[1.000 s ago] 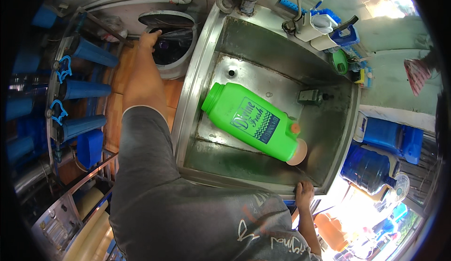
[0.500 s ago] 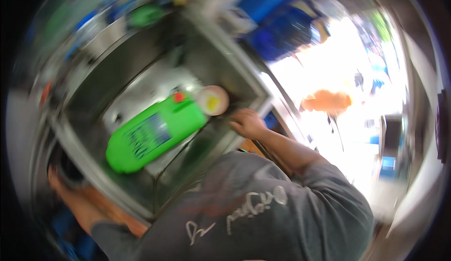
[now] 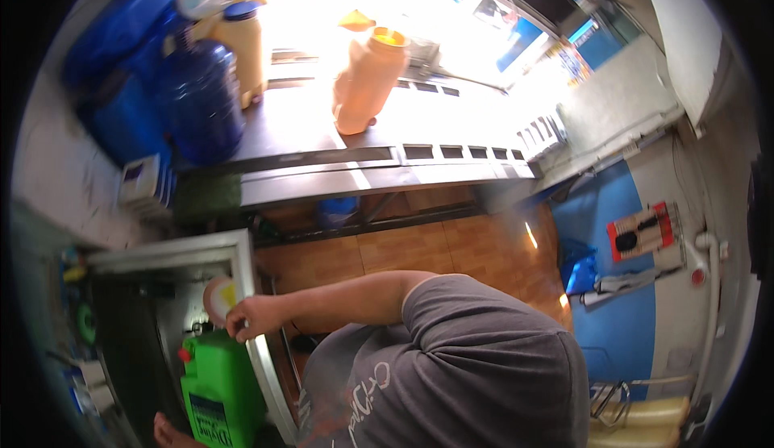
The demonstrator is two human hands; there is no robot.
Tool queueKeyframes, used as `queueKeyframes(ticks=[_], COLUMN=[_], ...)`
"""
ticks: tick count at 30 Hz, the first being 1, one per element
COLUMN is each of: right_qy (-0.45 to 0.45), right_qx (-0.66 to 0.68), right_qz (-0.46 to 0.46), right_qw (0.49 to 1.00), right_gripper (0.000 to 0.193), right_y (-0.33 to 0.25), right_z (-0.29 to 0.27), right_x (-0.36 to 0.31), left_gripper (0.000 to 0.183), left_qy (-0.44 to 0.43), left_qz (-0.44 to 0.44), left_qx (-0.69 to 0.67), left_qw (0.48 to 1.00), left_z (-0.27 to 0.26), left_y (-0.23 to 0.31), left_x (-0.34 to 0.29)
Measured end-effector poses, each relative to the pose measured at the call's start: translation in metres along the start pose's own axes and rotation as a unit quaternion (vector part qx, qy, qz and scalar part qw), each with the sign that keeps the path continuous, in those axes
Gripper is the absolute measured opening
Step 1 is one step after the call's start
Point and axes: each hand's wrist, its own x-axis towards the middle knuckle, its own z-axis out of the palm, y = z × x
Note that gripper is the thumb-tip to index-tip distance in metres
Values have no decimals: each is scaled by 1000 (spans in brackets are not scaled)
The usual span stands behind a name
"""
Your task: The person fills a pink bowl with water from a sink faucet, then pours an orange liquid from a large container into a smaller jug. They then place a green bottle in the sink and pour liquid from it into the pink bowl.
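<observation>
A bright green plastic jug [image 3: 222, 383] with a red cap and dark label lies in the metal sink [image 3: 248, 258] at the lower left. Beside its upper end is a round pale dish or lid [image 3: 218, 296] with a yellow centre. My right hand [image 3: 256, 317] is over the sink's right rim, close to the jug and the round piece. Its fingers are bent, and whatever may be in them is hidden. At the bottom edge, my left hand [image 3: 168, 432] is left of the jug, partly cut off, with fingers stretched out and nothing seen in them.
A metal counter [image 3: 298, 141] runs beyond the sink, bearing a blue water bottle [image 3: 201, 101], a cream jug [image 3: 244, 49] and an orange container [image 3: 367, 81] with a yellow opening. A tiled floor [image 3: 403, 246] lies below it. At the right stands a yellowish seat [image 3: 645, 420].
My view has swung right, so the sink and green jug now appear at the lower left and more of the counter shows. My left hand now appears beside the jug instead of outside the sink.
</observation>
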Motion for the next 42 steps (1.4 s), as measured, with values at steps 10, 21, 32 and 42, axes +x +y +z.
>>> queueKeyframes(ticks=[10, 21, 32, 42], right_qy=[188, 471, 405, 410], right_qx=[-277, -28, 40, -4], right_qz=[489, 681, 632, 558], right_qw=[806, 560, 660, 721], right_gripper=[22, 17, 23, 30], right_y=[107, 103, 150, 199], right_z=[-181, -55, -175, -372], right_x=[-449, -725, -650, -576], left_gripper=[19, 38, 70, 117], left_qy=[-549, -558, -452, -476], left_qz=[139, 345, 512, 328], left_qx=[-247, -125, -239, -293], left_qw=[786, 744, 690, 761], left_z=[311, 587, 737, 719], left_y=[214, 402, 573, 609], left_x=[-214, -267, -223, -236])
